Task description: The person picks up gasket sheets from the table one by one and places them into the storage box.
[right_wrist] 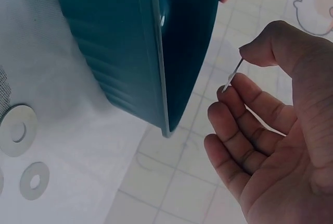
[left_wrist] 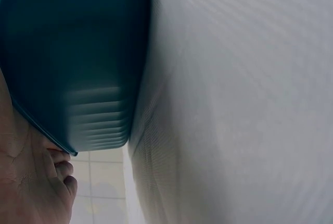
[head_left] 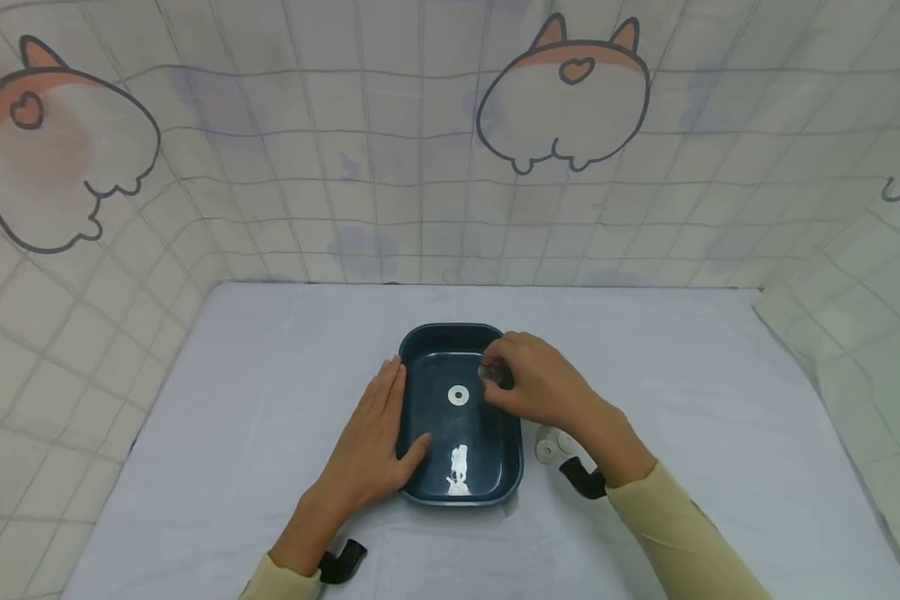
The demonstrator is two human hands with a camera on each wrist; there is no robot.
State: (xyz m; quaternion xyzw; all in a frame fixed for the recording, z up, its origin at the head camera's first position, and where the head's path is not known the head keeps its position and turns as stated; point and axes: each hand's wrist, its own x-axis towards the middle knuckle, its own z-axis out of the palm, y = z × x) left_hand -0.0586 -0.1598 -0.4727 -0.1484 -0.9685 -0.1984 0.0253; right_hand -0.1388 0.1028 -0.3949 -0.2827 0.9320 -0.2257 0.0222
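Observation:
A dark blue-green plastic basin (head_left: 461,467) stands on the white-covered table, with one flat metal washer (head_left: 458,395) lying on its floor. My left hand (head_left: 371,442) rests along the basin's left rim, fingers straight and thumb reaching over the inside. Above the right side of the basin, my right hand (head_left: 543,379) pinches another washer (right_wrist: 233,75) between thumb and fingertips. That washer appears edge-on in the right wrist view, higher than the rim. In the left wrist view, the left palm (left_wrist: 31,177) lies against the basin's outer edge.
Several loose washers (head_left: 546,451) lie on the table just right of the basin, partly under the right forearm. Black curved pieces (head_left: 583,478) sit at both wrists. A wall covering (head_left: 435,167) with a grid and cartoon animals rises behind the table.

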